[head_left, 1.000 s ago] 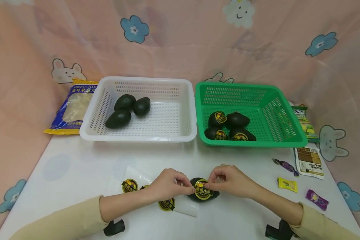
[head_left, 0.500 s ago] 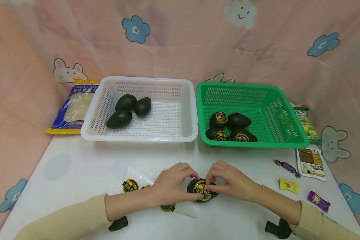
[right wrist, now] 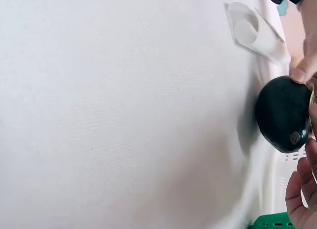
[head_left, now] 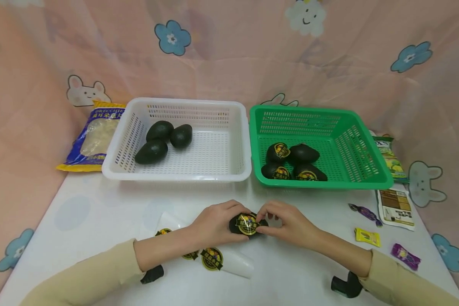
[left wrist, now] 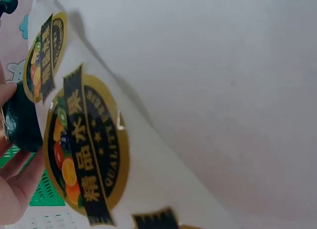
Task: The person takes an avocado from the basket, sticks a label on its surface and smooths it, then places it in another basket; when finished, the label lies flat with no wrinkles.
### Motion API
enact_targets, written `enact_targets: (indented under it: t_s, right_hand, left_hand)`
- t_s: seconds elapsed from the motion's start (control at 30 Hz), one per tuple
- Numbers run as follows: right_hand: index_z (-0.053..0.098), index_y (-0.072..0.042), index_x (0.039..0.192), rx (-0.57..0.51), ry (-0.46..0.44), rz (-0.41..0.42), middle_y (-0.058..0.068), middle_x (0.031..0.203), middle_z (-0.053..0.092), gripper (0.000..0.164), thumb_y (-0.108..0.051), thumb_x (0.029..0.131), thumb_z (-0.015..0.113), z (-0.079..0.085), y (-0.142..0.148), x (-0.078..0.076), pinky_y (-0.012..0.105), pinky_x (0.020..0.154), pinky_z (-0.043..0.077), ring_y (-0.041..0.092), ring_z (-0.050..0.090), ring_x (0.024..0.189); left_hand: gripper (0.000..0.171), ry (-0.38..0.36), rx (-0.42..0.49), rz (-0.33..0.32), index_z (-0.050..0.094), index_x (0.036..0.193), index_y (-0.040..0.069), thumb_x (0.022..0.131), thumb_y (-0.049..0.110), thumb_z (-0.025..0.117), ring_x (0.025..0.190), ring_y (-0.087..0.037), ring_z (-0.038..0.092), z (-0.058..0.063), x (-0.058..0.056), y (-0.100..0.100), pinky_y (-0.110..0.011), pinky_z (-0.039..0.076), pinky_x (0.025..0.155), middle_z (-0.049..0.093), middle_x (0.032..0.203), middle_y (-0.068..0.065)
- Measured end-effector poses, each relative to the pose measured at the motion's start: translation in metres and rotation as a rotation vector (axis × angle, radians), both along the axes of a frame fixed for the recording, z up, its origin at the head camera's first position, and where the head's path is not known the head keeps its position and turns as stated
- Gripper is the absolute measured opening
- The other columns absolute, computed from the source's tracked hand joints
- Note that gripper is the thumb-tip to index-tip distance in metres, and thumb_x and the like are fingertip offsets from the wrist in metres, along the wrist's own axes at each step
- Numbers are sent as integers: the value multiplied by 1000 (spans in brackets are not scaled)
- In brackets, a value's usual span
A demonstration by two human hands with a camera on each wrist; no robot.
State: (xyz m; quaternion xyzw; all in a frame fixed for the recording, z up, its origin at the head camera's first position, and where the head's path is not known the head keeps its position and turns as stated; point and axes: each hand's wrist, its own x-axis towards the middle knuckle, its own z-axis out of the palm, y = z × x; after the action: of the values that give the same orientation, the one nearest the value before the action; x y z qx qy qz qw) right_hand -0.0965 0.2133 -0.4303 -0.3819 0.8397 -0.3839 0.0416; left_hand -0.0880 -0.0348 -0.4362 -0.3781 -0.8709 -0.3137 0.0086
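Note:
A dark green avocado (right wrist: 281, 112) is held between both hands over the front middle of the table. My left hand (head_left: 217, 222) grips its left end, thumb below and fingers above. A round black-and-gold sticker (head_left: 247, 224) lies on the avocado's upper face. With thumb and forefinger spread, my right hand (head_left: 290, 223) holds the right end at the sticker's edge; its other fingers are curled. Below my left forearm lies a curled clear sheet (head_left: 237, 262) bearing several more stickers (left wrist: 89, 147), partly hidden by the arm in the head view.
A white basket (head_left: 177, 176) at back left holds three plain avocados (head_left: 151, 151). The green basket (head_left: 325, 183) beside it holds several avocados, most with visible stickers. Snack packets (head_left: 395, 208) and wrapped candies (head_left: 367, 236) lie right; a blue-yellow pasta bag (head_left: 99, 136) stands left.
The avocado has moved slightly left and away from me. My left hand has gone from the sticker's edge to gripping the avocado's left end; my right hand has stayed at the sticker's right edge.

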Motion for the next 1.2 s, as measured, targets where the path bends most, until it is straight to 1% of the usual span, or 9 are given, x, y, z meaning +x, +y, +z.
enact_targets:
  t_s: [0.13,0.3,0.5,0.63,0.73,0.83,1.0,1.1,1.2]
  right_hand:
    - [65,-20,92,-7,6,13,-12,90,63,21,-14,81,81,-1,-3,-4,29,70,50,14,57,80]
    - [66,-22,94,-36,5,4,-13,91,64,21,-17,80,82,-2,-2,-8,29,67,49,17,56,79]
    - [65,-22,95,-10,-21,-26,-9,91,63,23,-24,80,82,-1,-6,-10,26,66,48,15,54,79]
    - [68,-15,102,-47,-250,-183,-2,97,67,23,-26,84,79,6,-2,-7,27,69,51,16,59,82]
    - [66,-7,114,-161,-496,-344,9,109,68,34,-25,87,75,12,8,-5,32,74,54,22,63,92]
    - [58,0,127,-301,-692,-484,16,121,64,47,-27,91,71,18,20,-4,34,83,53,27,62,104]
    - [47,3,132,-526,-898,-649,3,116,66,51,-29,96,64,27,33,-5,24,90,49,12,60,106]
    - [51,-2,119,-637,-973,-716,-5,101,67,36,-27,96,64,30,34,-8,18,81,49,6,60,93]
    - [58,-6,108,-682,-1014,-731,-6,93,69,23,-25,96,64,29,33,-10,16,76,48,5,60,88]
  left_hand:
    - [48,68,41,0,69,118,19,79,44,80,110,-12,59,2,-3,-2,-28,53,81,62,121,2]
    - [32,159,115,-37,77,103,18,80,39,80,102,-7,60,2,-8,-2,-20,51,79,68,106,6]
    - [39,104,108,-65,75,109,15,79,39,82,104,-9,62,-1,-10,-5,-22,51,85,68,111,2]
    - [48,51,27,-35,69,116,19,76,41,83,107,-13,61,1,-8,-5,-29,52,86,63,120,0]
    - [51,12,-16,-33,65,118,20,75,38,84,108,-13,61,3,-7,-5,-31,52,86,62,122,2]
    - [51,-44,22,-69,63,119,19,75,34,85,107,-9,59,8,-10,-5,-28,50,88,60,120,6]
    - [55,-92,157,-183,61,123,18,76,31,85,109,-5,55,38,-28,6,-23,47,90,60,121,7]
    - [57,-76,135,-212,61,126,17,76,31,85,109,-5,54,72,-55,28,-22,45,91,60,122,6]
    - [57,-56,27,-206,61,128,17,78,33,83,108,-8,53,99,-90,58,-21,44,89,59,121,3]
